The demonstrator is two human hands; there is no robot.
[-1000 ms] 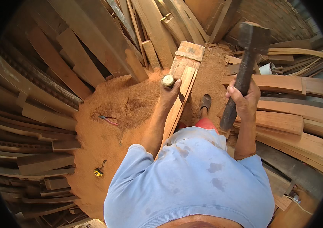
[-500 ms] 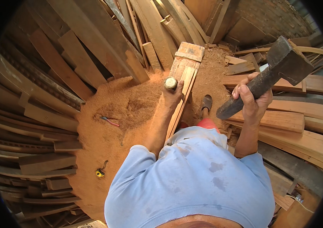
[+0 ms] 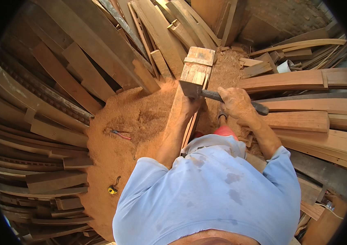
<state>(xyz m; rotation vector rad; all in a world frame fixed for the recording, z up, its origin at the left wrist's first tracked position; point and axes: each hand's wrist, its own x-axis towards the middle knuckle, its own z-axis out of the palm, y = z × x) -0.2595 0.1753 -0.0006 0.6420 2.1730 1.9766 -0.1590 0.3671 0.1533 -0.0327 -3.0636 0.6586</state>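
My right hand (image 3: 236,103) grips the dark handle of a heavy block-headed mallet (image 3: 190,89). The mallet lies nearly level, its head over my left hand (image 3: 190,107). Closed around an upright chisel, that hand rests above the pale wood strips (image 3: 199,78) on a narrow bench (image 3: 199,53). At this moment the mallet head covers the chisel's round butt end, which the earlier frame shows; its blade is hidden. Whether head and butt touch, I cannot tell.
Sawdust (image 3: 141,108) covers the floor. On it lie red-handled pliers (image 3: 121,135) and a yellow tape measure (image 3: 112,189). Planks (image 3: 55,181) crowd the left side, and more boards (image 3: 294,121) are stacked close by my right arm. A white tube (image 3: 284,66) sits among offcuts.
My right hand has swung the mallet down and to the left, from raised at the right to over the chisel's butt. My left hand stays nearly in place.
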